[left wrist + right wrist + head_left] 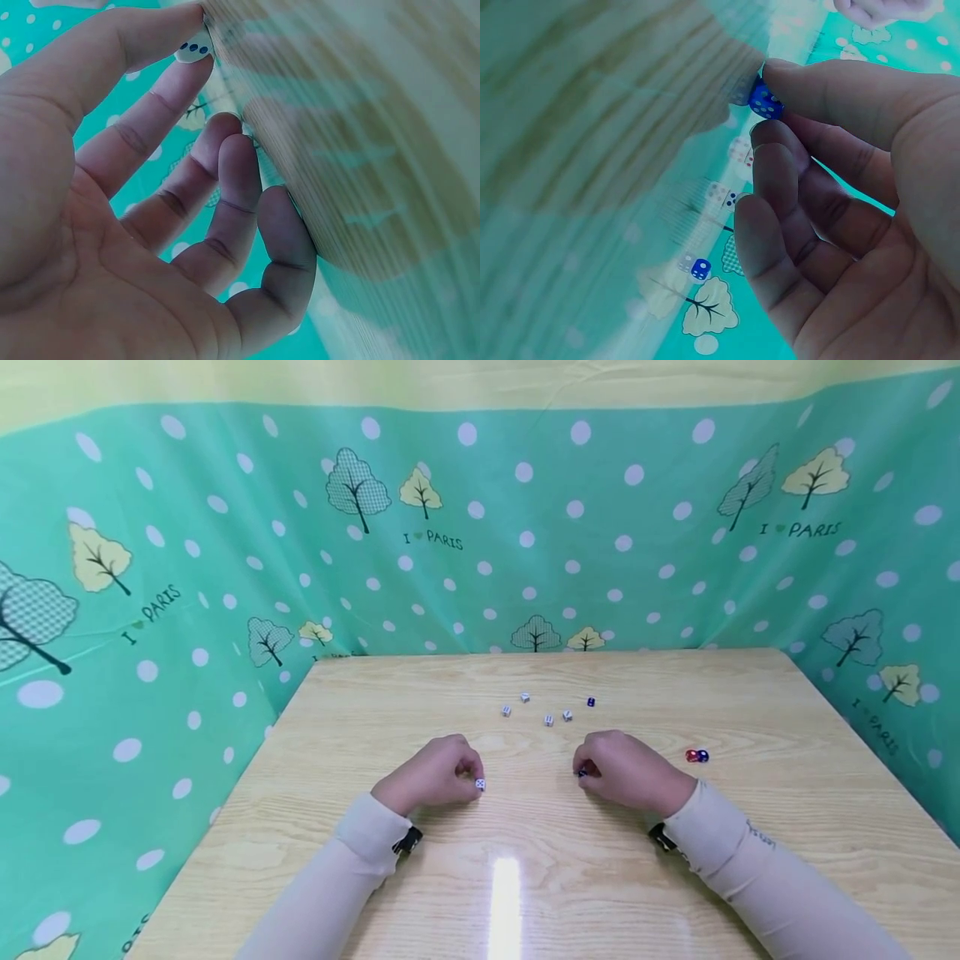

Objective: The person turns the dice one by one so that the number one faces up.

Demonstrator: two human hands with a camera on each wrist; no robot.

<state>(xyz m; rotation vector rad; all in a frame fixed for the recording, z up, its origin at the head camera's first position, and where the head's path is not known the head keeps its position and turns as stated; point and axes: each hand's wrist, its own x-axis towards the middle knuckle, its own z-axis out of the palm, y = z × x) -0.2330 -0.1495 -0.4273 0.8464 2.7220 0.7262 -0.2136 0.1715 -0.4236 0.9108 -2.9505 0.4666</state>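
Dice (480, 784) looking light, hard, maybe wanting flat-side pinches; left hand (438, 772) pinching white die (193, 49), right hand (630, 772) blue die (765, 99).

The green cloth (551, 564) repeats "I PARIS", a small heart (421, 538) between the words. A white die (480, 784) shows five dots. Lettering (761, 835) on the right sleeve (787, 881) is too small to read.

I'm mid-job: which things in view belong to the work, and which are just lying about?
Belong to the work:
- left hand, pinching a white die
- right hand, pinching a blue die
- probably, the loose four white dice, lone blue die, red die and neighbouring blue die

Just there:
- wooden table
- green curtain
- black wristbands
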